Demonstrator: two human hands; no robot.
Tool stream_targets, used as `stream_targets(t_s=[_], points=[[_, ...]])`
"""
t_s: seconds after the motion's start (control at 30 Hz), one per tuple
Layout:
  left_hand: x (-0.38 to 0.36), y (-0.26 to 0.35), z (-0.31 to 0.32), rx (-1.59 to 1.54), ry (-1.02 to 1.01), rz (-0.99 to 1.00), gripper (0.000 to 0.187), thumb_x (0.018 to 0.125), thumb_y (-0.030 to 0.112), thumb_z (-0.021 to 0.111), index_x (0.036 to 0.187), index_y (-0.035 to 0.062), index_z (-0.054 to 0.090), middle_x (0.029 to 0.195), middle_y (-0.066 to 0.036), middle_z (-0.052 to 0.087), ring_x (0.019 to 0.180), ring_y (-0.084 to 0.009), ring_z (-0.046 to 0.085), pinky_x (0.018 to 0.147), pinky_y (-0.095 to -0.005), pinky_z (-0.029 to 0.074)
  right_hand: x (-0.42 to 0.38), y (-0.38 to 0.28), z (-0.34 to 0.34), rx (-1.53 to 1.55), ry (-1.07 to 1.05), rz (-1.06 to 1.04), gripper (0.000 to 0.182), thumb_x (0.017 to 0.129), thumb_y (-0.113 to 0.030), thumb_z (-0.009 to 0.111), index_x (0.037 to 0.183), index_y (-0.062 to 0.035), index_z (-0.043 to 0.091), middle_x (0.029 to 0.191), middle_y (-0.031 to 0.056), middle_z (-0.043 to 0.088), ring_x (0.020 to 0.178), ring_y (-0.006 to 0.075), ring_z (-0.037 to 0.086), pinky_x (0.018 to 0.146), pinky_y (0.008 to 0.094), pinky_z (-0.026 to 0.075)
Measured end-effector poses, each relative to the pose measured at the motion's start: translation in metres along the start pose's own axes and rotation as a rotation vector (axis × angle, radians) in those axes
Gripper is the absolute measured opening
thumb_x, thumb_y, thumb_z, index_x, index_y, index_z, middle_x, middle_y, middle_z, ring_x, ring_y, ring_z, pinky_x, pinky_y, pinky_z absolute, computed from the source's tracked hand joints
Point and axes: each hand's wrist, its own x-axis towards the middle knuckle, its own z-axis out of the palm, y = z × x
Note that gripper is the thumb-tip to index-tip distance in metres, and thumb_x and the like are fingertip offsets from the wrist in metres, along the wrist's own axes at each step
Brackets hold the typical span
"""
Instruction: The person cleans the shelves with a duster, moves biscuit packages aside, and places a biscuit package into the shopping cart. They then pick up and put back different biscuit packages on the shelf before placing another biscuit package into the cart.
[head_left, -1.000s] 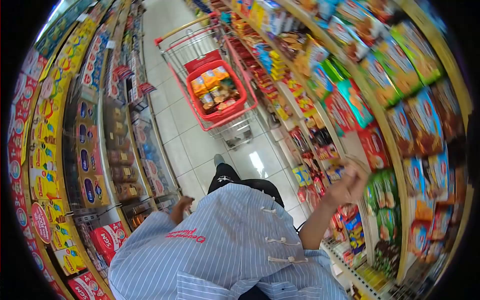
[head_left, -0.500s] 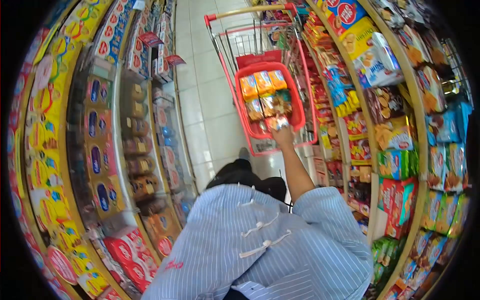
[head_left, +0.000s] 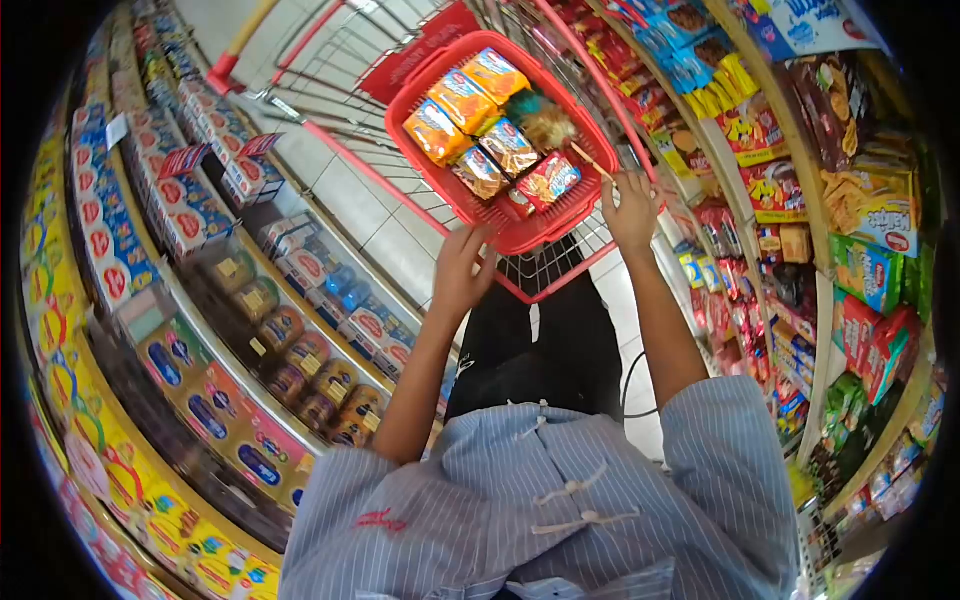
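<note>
A red plastic basket (head_left: pixel 522 238) sits in a red-railed wire shopping cart (head_left: pixel 556 280) in front of me. In it lie orange biscuit packs (head_left: pixel 461 100), brown-and-white packs (head_left: pixel 509 146) and a red pack (head_left: pixel 549 181). A fluffy brown-and-green duster (head_left: pixel 547 122) with a thin stick handle rests among them. My left hand (head_left: pixel 463 268) is on the cart's left rail by the basket's near corner, fingers bent over it. My right hand (head_left: pixel 632 212) is at the right rail, its fingers curled there, close beside the end of the stick. Neither hand has a pack in it.
Shelves of boxed goods (head_left: pixel 190 222) and jars (head_left: pixel 310 355) line the left side. Bagged snacks and biscuits (head_left: pixel 865 265) fill the shelves close on the right. White floor tiles (head_left: pixel 345 190) show beside the cart, whose handle bar (head_left: pixel 250 40) is at the far end.
My right hand has let go of the red pack, which lies in the basket, and moved to the cart's right rail. My left hand has come into view. The cart appears closer and turned.
</note>
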Motion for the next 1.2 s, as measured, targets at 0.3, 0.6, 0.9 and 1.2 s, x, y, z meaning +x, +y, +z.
stream_targets(t_s=[0.3,0.6,0.9,1.2], points=[[0.096,-0.071,0.162,0.517,-0.372,0.042,0.078,0.074,0.039,0.074,0.137,0.0083,0.041,0.119,-0.015,0.050,0.112,-0.0331,0.050,0.100,-0.0508,0.036,0.002,0.007,-0.003,0.122,-0.012,0.078,0.014,0.084,-0.025,0.066,0.082,-0.0109,0.065,0.086,0.0003,0.064,0.089,0.0175,0.059,0.089,0.0374,0.032],[0.103,-0.055,0.172,0.538,-0.216,-0.045,0.092,0.067,0.043,0.078,0.139,0.0005,0.039,0.117,-0.016,0.049,0.110,-0.0330,0.048,0.099,-0.0476,0.036,0.010,0.016,-0.005,0.157,-0.026,0.064,0.014,0.082,-0.025,0.067,0.080,-0.0121,0.064,0.084,-0.0001,0.063,0.088,0.0174,0.059,0.090,0.0376,0.033],[0.103,-0.004,0.111,0.077,0.053,-0.217,0.070,0.062,0.028,0.078,0.116,-0.0059,0.050,0.106,-0.023,0.046,0.103,-0.0404,0.047,0.092,-0.0452,0.042,0.037,0.025,-0.004,0.138,0.023,-0.041,0.017,0.081,-0.026,0.067,0.076,-0.0100,0.064,0.078,0.0014,0.060,0.083,0.0187,0.057,0.088,0.0392,0.036],[0.059,0.039,0.017,-1.280,0.024,-0.601,0.055,0.091,0.033,0.064,0.129,-0.0001,0.041,0.118,-0.012,0.055,0.110,-0.0201,0.058,0.098,-0.0356,0.047,0.049,0.032,-0.004,0.117,-0.102,-0.115,0.021,0.085,-0.030,0.062,0.079,-0.0101,0.062,0.083,0.0026,0.061,0.091,0.0194,0.057,0.091,0.0412,0.036]])
